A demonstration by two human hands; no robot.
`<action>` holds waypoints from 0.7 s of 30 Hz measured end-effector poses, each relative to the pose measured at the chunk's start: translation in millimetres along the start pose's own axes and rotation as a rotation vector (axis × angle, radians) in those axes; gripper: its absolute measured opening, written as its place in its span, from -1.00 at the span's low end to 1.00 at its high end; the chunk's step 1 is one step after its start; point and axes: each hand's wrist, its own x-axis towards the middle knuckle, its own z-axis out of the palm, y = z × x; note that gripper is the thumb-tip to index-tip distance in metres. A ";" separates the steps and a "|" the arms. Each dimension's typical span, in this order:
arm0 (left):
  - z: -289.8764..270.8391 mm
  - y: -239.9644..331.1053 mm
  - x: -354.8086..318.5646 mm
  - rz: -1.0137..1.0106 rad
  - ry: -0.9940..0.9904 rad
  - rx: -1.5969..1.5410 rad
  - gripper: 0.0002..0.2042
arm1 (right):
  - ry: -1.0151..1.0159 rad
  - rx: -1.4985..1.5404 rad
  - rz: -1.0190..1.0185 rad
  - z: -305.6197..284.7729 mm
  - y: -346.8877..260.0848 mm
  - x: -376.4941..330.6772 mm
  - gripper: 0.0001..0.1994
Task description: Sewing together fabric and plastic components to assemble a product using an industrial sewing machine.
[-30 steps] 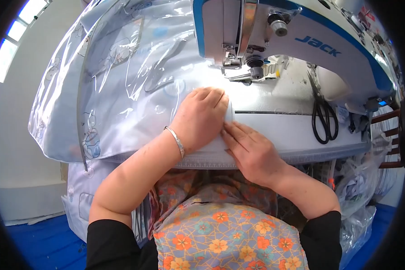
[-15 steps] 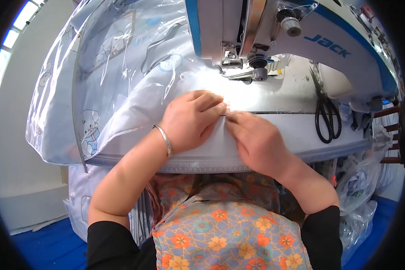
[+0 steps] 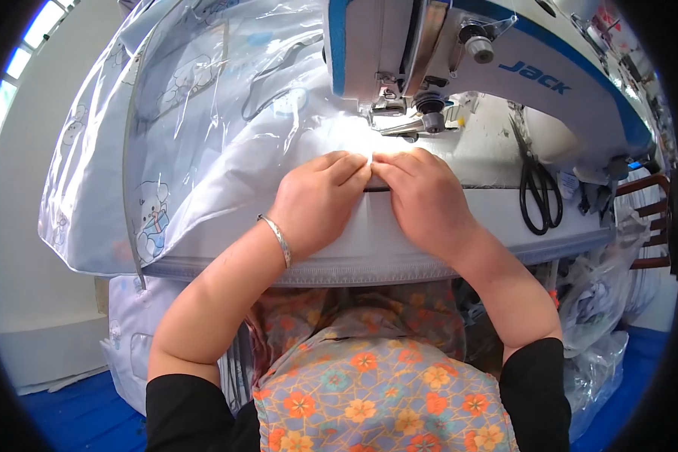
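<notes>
My left hand, with a bracelet at its wrist, pinches the white fabric just in front of the sewing machine's presser foot. Right beside it, fingertips nearly touching, my right hand also has its fingers closed on the fabric's edge. The exact fold between the fingertips is hidden by glare and by the fingers. Leftward the fabric spreads out in a large glossy piece with printed bears and grey binding, partly under clear plastic.
The sewing machine arches over the far side of the table. Black-handled scissors lie on the right of the bed. A clear ruler-like strip runs along the table's near edge. Clear plastic bags hang at the right.
My right hand has moved forward and slightly left, its fingertips now level with the left hand's. The left hand has barely moved. The view has shifted a little.
</notes>
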 end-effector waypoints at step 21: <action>-87.9 -39.9 -27.6 -0.010 -0.098 0.713 -0.54 | 0.062 0.041 0.033 2.1 10.0 0.7 -0.70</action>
